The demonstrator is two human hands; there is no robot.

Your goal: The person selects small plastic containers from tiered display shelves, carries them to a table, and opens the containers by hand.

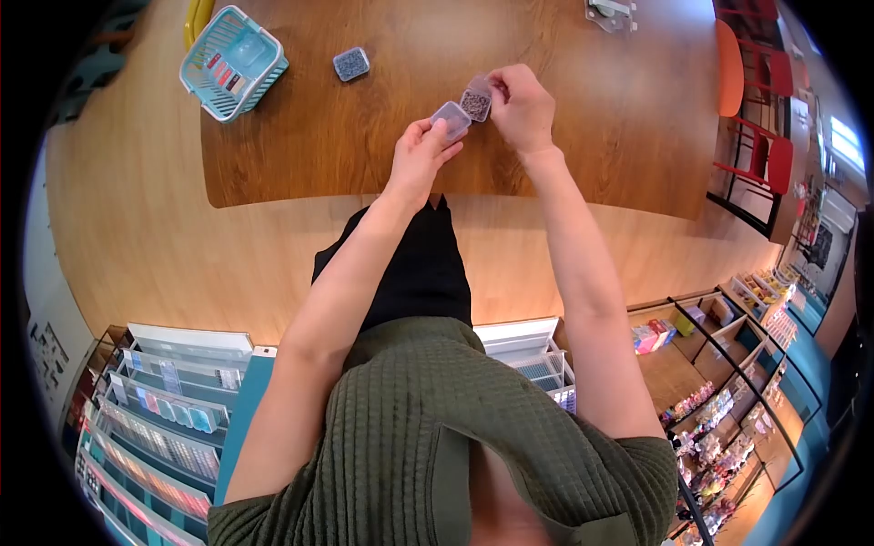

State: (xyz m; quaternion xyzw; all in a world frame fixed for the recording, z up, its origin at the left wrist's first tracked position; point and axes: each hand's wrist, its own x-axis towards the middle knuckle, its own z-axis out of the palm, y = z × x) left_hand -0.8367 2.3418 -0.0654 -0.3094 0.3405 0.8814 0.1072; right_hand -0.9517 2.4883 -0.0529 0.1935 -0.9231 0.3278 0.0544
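In the head view, my left hand [424,155] grips a small clear plastic box [452,121] between thumb and fingers. Touching its upper right corner is a clear container [474,106] of small dark grains or beads. Whether the two pieces are hinged together cannot be made out. My right hand [526,107] is closed in a pinch at the right side of the grain-filled container, beside a translucent flap [480,85] at its top. Both hands are above the wooden table [364,155]. Left of them on the table lies another small clear box [350,64] with blue-grey contents.
A light blue plastic basket [266,90] with a few small packets stands at the table's left end. A clear stand-like object [610,13] is at the far edge. Red chairs [769,164] are on the right. Display racks [164,409] and shelves [719,382] stand near my body.
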